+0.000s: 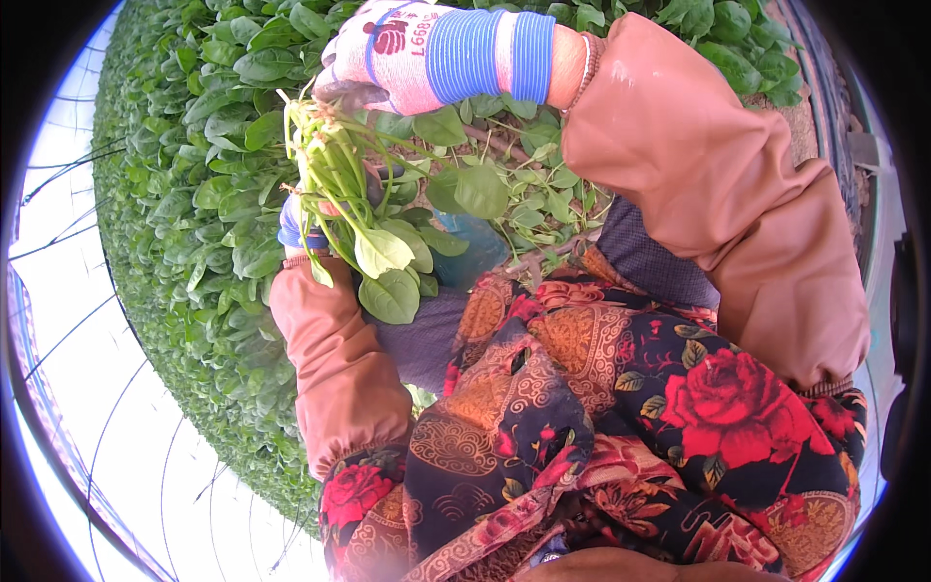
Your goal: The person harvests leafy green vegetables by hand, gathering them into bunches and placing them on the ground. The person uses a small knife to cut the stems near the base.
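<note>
A bunch of leafy greens that look like spinach (331, 164) hangs in front of me, its pale root ends up and its leaves drooping down. My left hand (292, 218), in a knit work glove with a blue cuff, grips the bunch from behind; the stems hide most of it. Over the root ends is my right hand (393, 58), in a white and blue glove with a dark palm. Its curled fingertips touch the stems, but whether they pinch any is hidden. A short dark piece (391, 172) beside the left fingers is too covered to identify.
Dense growing greens (211, 145) fill the left and far side. Loose leaves and stems (538, 196) litter the soil between my legs. A blue translucent item (473, 247) lies by my left leg. Along the right runs a dark strip or pipe (836, 94). White sheeting (131, 422) with thin lines borders the left.
</note>
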`<state>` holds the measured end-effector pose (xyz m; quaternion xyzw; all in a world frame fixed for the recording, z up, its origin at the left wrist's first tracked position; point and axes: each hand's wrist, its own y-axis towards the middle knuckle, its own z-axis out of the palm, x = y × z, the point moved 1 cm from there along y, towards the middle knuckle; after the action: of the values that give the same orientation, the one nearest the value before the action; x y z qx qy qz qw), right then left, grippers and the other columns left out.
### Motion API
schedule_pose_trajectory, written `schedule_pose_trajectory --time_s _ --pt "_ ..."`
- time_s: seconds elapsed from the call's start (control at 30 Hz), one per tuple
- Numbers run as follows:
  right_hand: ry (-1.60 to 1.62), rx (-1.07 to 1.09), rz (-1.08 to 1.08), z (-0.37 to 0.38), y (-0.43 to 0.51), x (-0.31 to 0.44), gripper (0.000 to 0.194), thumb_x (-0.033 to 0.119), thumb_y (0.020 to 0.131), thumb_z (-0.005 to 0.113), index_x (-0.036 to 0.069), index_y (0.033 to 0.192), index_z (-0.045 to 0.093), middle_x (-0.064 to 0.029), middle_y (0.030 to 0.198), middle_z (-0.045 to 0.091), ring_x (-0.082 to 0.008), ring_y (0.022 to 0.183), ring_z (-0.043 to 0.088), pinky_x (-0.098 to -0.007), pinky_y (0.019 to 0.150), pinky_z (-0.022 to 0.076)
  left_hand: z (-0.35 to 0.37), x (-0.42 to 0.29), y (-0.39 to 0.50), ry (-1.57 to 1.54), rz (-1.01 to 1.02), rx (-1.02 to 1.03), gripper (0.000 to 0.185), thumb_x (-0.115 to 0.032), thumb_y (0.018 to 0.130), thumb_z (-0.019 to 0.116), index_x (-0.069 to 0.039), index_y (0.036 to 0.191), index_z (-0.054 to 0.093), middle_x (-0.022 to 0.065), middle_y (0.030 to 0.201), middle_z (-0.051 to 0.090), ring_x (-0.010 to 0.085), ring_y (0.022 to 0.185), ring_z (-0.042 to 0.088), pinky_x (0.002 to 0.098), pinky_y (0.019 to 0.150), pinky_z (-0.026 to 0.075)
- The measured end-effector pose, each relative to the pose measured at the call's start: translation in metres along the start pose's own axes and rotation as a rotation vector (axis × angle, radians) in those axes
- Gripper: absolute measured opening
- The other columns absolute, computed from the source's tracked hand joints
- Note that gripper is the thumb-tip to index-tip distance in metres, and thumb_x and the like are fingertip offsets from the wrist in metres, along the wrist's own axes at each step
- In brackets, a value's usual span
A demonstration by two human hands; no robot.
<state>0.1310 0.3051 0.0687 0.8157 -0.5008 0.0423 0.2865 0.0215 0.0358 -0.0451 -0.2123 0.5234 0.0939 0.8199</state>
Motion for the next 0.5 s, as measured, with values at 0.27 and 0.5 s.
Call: schedule_pose_trajectory --time_s 0.27,0.5 --pt "-0.146 -0.333 -0.039 -0.038 -0.009 -0.010 0.014 0.016 0.075 0.063 0.011 0.087 0.067 -0.0084 0.083 0.064 -0.0292 0.085 0.063 -0.0429 0.081 0.0459 0.000 0.001 0.001 -0.024 -0.004 -0.007 0.035 -0.025 0.092 0.061 0.003 0.111 0.053 0.0122 0.103 0.055 0.0241 0.096 0.055 0.0437 0.096 0.046" --pt "0.405 -0.080 -0.133 -0.049 -0.032 -0.024 0.047 0.028 0.081 0.075 0.004 0.120 0.063 -0.0180 0.116 0.063 -0.0303 0.107 0.060 -0.0373 0.091 0.0499 0.001 0.005 0.002 -0.036 0.016 -0.004 0.037 -0.025 0.093 0.059 0.004 0.114 0.051 0.0134 0.105 0.054 0.0249 0.098 0.055 0.0436 0.096 0.046"
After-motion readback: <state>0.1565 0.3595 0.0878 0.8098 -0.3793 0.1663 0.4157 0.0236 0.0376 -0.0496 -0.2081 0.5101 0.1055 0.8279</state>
